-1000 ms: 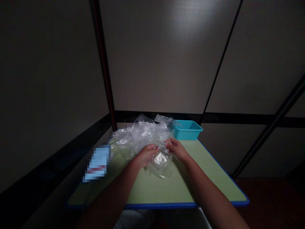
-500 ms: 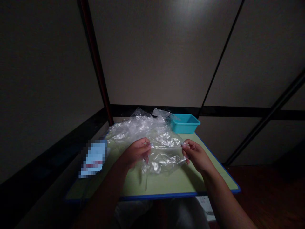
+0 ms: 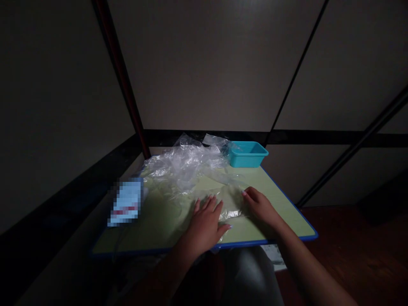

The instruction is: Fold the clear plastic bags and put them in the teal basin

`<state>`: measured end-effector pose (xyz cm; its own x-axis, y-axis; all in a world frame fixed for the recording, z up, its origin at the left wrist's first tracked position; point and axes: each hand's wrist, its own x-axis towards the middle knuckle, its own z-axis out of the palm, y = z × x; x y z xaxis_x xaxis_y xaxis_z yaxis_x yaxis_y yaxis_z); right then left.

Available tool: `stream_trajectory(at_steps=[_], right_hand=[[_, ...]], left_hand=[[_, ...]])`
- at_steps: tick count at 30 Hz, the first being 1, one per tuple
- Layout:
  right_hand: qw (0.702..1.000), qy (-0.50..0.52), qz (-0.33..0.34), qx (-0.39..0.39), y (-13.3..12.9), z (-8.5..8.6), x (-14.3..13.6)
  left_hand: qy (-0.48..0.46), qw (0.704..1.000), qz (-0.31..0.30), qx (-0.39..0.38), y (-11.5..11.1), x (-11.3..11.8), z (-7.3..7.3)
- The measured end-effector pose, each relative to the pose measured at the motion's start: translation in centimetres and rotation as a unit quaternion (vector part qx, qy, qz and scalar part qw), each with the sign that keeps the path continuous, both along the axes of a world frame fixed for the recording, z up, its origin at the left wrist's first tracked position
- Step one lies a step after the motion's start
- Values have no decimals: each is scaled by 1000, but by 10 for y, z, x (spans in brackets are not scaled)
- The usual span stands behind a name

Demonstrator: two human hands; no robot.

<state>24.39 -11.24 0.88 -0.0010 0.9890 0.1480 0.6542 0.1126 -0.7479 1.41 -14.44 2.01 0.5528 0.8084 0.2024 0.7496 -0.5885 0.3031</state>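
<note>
A clear plastic bag lies on the pale green tabletop near its front edge. My left hand rests flat on the bag's left part, fingers spread and thumb pointing right. At the bag's right side, the fingers of my right hand are pinched together on its edge. Beyond both hands, a crumpled heap of clear plastic bags spreads over the back left of the table. The bag's outline is hard to follow against the tabletop.
A turquoise plastic basket stands at the back right, with some plastic touching its left side. A blurred-out light blue item is at the left edge. The table has a blue rim, and wall panels rise behind it.
The bag has come down from between my hands onto the tabletop. My left hand has let go of its corner and moved right and nearer, flattening out. My right hand keeps its pinch.
</note>
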Motion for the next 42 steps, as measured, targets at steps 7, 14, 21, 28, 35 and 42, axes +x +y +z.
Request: stream_trajectory(at_steps=[7,14,21,28,35,42], right_hand=[[950,-292,97,-51,35,-10,12],[930,-354,-61,80,59,19,-6],[921,-287,197,172,12,1,-31],[920,-339,193,45,11,-14,-30],[925,-345,158,28,9,-11,-32],[925,-350,146,24,10,-14,-30]], left_hand=[[35,998,-29,-39,1,-9,-22],[39,997,-45,-58,2,-11,-16],[67,991,-69,-95,17,-10,-12],[69,996,-7,-51,73,-13,1],[81,994,65,43,70,-23,-11],[56,997,43,32,66,-29,-8]])
